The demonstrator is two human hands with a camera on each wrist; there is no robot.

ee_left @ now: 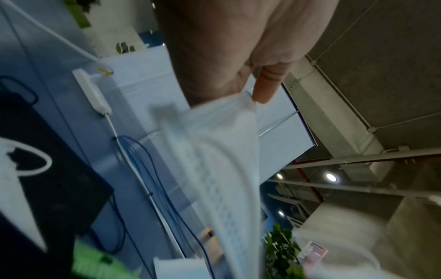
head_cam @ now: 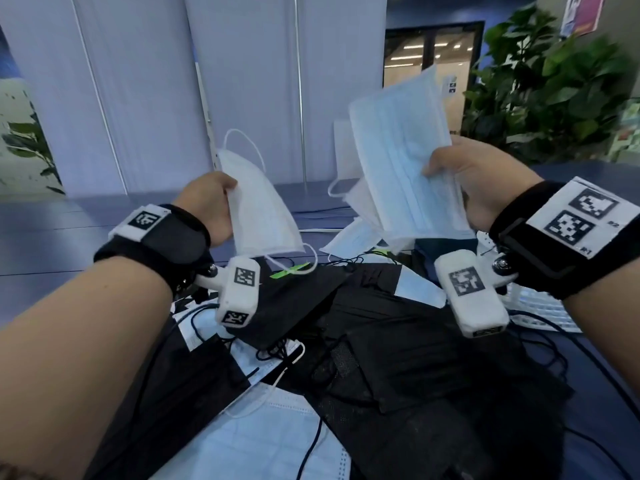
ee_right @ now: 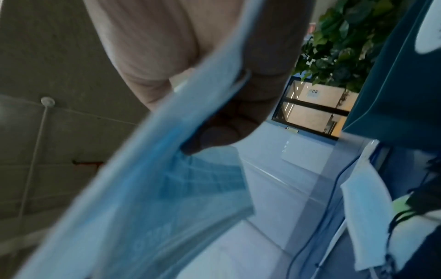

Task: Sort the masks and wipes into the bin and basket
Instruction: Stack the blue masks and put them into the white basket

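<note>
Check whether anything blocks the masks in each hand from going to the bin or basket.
Cannot tell: no bin is visible, only a possible white basket edge. The left hand grips a white mask; the right hand grips blue masks.

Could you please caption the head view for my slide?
Left hand holds a white mask, right hand a blue mask stack, above black masks.

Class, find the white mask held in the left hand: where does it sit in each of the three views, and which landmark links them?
Head: white mask, left of centre, gripped by the left hand.
Left wrist: blurred, running from the fingers down the middle to the bottom edge.
Right wrist: far right, hanging low.
Shared landmark: the leafy plant.
</note>
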